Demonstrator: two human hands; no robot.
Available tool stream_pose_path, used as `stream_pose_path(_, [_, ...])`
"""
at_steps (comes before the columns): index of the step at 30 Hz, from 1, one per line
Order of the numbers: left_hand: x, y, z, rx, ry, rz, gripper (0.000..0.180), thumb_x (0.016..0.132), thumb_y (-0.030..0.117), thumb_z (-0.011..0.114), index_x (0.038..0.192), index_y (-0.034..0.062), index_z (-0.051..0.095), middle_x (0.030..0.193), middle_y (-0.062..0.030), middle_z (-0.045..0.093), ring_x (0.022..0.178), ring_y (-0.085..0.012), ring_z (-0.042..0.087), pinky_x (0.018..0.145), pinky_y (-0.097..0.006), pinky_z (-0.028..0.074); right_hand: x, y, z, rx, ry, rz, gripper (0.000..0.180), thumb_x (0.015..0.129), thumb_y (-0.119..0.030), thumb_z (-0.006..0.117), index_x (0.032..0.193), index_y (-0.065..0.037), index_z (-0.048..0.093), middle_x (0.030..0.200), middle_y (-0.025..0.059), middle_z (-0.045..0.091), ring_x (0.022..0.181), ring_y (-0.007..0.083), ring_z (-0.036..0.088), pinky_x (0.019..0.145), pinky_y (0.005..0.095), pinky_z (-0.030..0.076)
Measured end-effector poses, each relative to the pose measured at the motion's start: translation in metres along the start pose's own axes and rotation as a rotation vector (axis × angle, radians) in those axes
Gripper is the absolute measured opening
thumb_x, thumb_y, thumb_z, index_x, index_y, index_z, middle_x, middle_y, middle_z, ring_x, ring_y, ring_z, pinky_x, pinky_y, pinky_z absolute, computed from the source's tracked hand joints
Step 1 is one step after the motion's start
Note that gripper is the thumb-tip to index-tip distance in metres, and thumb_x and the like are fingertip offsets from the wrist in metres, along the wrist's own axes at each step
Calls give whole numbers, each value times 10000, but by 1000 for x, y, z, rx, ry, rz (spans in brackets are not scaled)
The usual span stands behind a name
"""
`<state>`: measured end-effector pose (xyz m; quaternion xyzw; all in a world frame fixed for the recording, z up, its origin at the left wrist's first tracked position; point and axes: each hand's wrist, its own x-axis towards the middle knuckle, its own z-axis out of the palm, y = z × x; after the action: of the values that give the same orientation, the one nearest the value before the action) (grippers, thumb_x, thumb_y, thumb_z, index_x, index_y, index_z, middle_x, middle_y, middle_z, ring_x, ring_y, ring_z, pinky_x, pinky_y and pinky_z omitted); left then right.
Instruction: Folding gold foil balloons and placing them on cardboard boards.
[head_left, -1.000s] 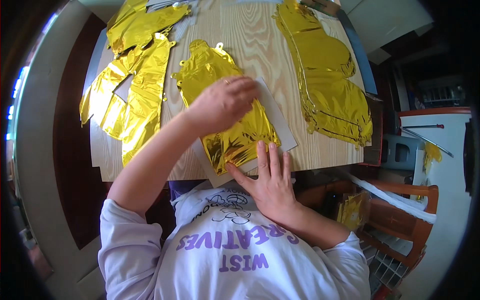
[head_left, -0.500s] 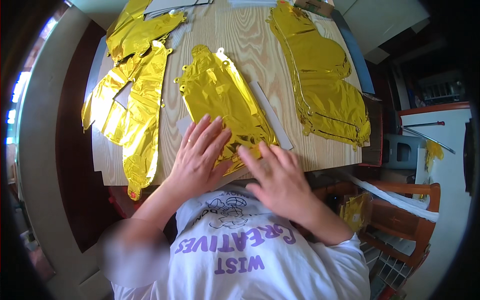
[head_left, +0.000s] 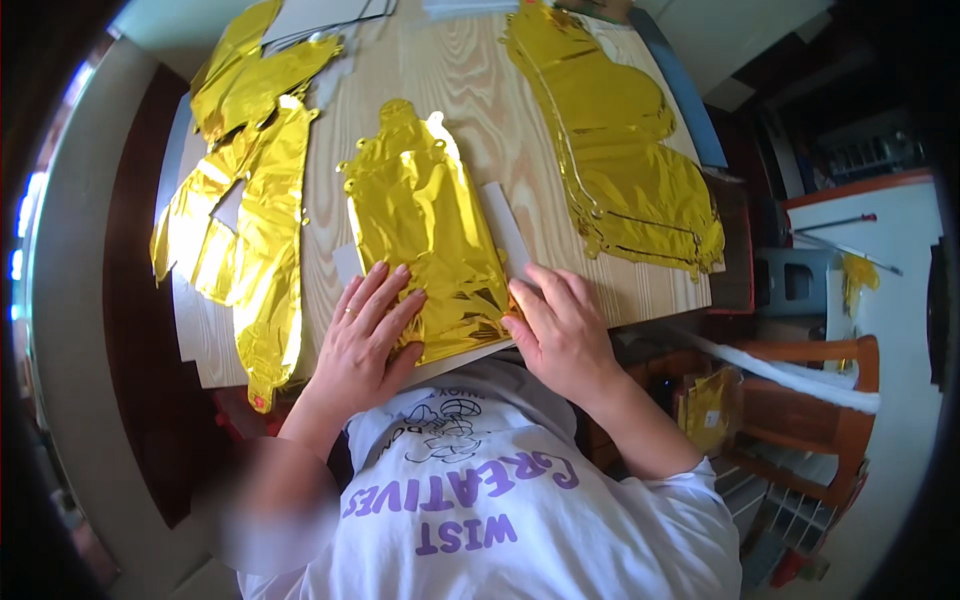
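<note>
A flat gold foil balloon (head_left: 420, 215), uninflated and with small tabs along its far end, lies in front of me on a pale card (head_left: 506, 228). Its near end is folded over and creased. My left hand (head_left: 368, 335) rests on the foil's near left side, fingers stretched out and the thumb apart. At the near right corner, my right hand (head_left: 565, 325) touches the foil's edge with thumb and forefinger apart; its other fingers are slightly bent.
Two more flat gold foil pieces lie at the left (head_left: 270, 220) and right (head_left: 620, 150) of the wooden table (head_left: 440, 60). Pale sheets (head_left: 325, 14) are at the far left. A wooden chair (head_left: 790, 430) stands beyond the table's right near corner.
My right hand has moved right, off the middle of the near fold to its corner. The left hand has slid slightly left and nearer. The near end now lies flatter and straighter.
</note>
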<state>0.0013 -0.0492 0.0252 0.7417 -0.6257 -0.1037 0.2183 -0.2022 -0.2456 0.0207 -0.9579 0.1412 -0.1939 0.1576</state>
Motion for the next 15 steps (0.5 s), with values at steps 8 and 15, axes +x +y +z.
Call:
stream_pose_path(8, [-9, 1, 9, 13, 123, 26, 596, 852, 163, 712, 1413, 25, 566, 1523, -268, 447, 1419, -502, 407, 1180, -571, 333, -22, -18, -5, 128, 128, 265, 258, 864, -280, 780, 910, -81, 622, 885, 87, 555, 812, 301, 585, 722, 446, 455])
stream_pose_path(15, [-10, 14, 13, 28, 181, -7, 555, 808, 27, 749, 1337, -23, 586, 1391, -312, 540, 1236, -465, 594, 999, -479, 539, -20, -22, -19, 443, -149, 516, 330, 884, -316, 800, 958, -28, 656, 758, 116, 675, 640, 269, 680, 563, 372, 529])
